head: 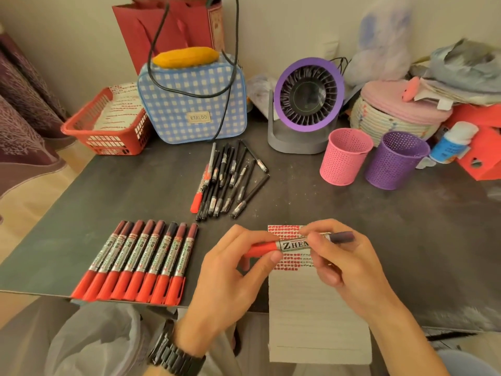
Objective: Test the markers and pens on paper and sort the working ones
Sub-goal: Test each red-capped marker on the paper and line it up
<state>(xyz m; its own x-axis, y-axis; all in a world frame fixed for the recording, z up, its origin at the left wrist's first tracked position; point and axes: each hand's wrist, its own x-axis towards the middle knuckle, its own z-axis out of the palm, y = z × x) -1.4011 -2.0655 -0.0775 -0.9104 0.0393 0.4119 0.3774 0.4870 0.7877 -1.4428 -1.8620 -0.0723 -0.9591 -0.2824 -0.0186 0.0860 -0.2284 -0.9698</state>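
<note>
I hold a red marker (294, 245) level above the lined paper (311, 308), whose top carries rows of red test marks. My left hand (230, 270) pinches its red cap end. My right hand (341, 256) grips the barrel near the dark end. A row of several red markers (138, 260) lies side by side at the table's front left. Behind the paper, a loose pile of black pens (230, 180) lies with one red marker (200, 192) on its left edge.
A pink mesh cup (344, 158) and a purple mesh cup (394, 161) stand at the right. At the back are a purple fan (306, 104), a blue checked bag (192, 101) and a red basket (105, 126) with paper. Clutter fills the far right corner.
</note>
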